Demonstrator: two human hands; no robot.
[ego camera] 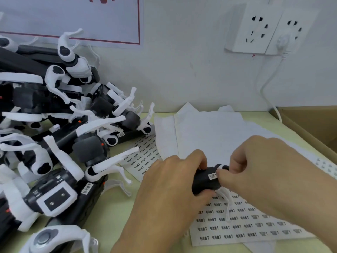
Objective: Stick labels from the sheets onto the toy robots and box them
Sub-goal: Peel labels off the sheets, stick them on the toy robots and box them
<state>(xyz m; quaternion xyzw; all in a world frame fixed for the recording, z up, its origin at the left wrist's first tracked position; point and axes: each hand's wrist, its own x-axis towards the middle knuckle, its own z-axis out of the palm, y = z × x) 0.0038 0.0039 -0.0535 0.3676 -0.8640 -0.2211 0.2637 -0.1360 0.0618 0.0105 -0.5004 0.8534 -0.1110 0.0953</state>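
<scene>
Both hands are on one toy robot [205, 179], held low over the table [116, 212] in front of me. My left hand [169, 189] curls round its black body from the left, fingers over the top and thumb underneath. My right hand [259, 172] comes in from the right, thumb and forefinger pinched at a small white label [212, 175] lying on the body; whether I am pressing it down or only touching its edge I cannot tell. A white leg of the toy hangs down beneath my right hand.

Largest in view is the pile of robots [51, 125] heaped on the left against the wall [182, 61], black bodies and white limbs tangled together; some already carry a label. At the far right stands an open cardboard box [310, 125], just beside the table edge. Between pile and box lie blank white sheets [209, 128], overlapping. Under my hands, nearest me, is a label sheet [237, 229] printed in rows, with a second label sheet [144, 156] partly tucked beneath the pile and the blank paper. On the wall above the box sit two sockets [269, 28], a white plug in the right one with its cord [264, 88] trailing down behind the box. A red-bordered poster [73, 17] hangs upper left.
</scene>
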